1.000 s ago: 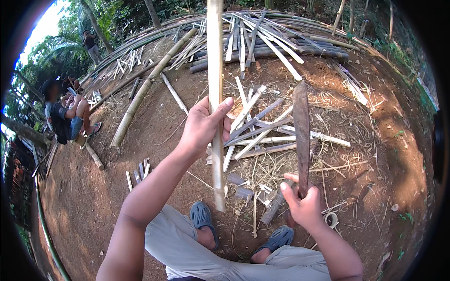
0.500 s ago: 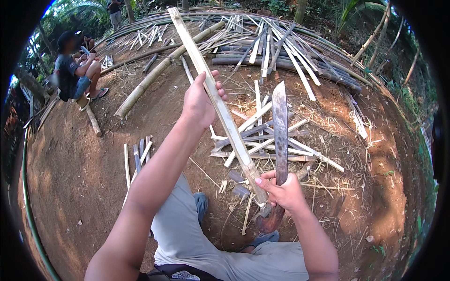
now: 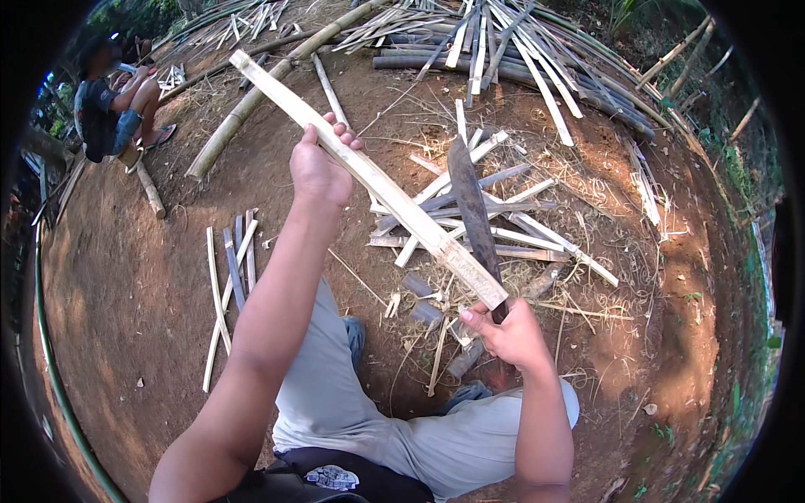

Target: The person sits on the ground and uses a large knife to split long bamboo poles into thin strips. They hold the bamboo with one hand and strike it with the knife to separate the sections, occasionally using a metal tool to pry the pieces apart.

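My left hand (image 3: pixel 323 172) grips a long pale split-bamboo strip (image 3: pixel 381 189) by its upper part, the thumb on one side and the fingers on the other. The strip slants from the upper left down to my right hand (image 3: pixel 507 335), its lower end beside that thumb. In my right hand is a machete, its dark, stained blade (image 3: pixel 471 189) pointing up and away and passing behind the strip's lower part. My fingers and the strip's end partly hide the machete's handle. Beyond lies a criss-cross pile of cut bamboo strips (image 3: pixel 503 235) on the ground.
Short bamboo pieces (image 3: pixel 426 314) lie in front of my feet, among curly shavings. A few strips (image 3: pixel 233 260) rest at my left. Farther off are a thick bamboo pole (image 3: pixel 243 109) and stacked dark poles (image 3: pixel 419 63). A person (image 3: pixel 109 105) sits low at the far left.
The bamboo strip has swung flatter, its far end moving left and its near end rising to the right. The machete blade has tilted left. My view has dipped slightly.
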A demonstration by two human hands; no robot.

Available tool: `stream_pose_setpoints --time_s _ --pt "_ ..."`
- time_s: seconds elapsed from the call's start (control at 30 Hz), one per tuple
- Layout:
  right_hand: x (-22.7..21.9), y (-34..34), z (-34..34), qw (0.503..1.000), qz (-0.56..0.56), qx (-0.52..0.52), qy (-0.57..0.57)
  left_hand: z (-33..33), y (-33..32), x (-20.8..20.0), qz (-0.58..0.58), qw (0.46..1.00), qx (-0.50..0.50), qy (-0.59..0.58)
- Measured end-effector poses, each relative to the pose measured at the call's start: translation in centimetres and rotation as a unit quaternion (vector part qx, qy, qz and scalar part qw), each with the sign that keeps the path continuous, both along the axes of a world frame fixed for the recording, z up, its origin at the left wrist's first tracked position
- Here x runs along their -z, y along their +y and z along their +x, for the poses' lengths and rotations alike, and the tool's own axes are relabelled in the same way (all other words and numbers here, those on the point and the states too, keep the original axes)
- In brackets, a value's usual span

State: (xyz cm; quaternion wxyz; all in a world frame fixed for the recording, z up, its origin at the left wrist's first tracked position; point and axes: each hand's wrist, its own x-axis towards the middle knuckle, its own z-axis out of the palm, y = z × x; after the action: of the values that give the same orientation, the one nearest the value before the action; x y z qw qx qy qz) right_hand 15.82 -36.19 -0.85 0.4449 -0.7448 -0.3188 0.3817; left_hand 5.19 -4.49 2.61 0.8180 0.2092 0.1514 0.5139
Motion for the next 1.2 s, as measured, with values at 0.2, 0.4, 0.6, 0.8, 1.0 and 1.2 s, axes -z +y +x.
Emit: stream_pose_setpoints --time_s 0.2,0.4,0.6,0.8,1.0,1.2 --pt "-1.0 2.3 2.0 0.987 0.137 0.076 0.024 1.3 2.0 1.8 -0.071 0.994 -0.076 0.022" --pt "-1.8 4.9 3.8 0.902 0.262 0.263 0.219 2.5 2.0 3.1 -0.073 0.995 -0.038 0.063" --pt "-1.7 3.6 7.1 0.87 0.294 0.26 0.299 -1.8 -4.1 1.4 0.062 0.938 -0.129 0.317" --pt "-2.1 1.7 8.4 0.9 0.289 0.186 0.267 -5.3 -9.2 -6.3 0.75 0.385 -0.137 0.52" --pt "-3.0 1.7 6.5 0.888 0.3 0.166 0.306 -2.6 -9.1 -5.5 0.489 0.46 0.573 0.47" --pt "-2.6 1.3 6.2 0.895 0.228 0.302 0.235 -2.9 -15.0 -1.3 0.176 0.665 0.661 0.299"
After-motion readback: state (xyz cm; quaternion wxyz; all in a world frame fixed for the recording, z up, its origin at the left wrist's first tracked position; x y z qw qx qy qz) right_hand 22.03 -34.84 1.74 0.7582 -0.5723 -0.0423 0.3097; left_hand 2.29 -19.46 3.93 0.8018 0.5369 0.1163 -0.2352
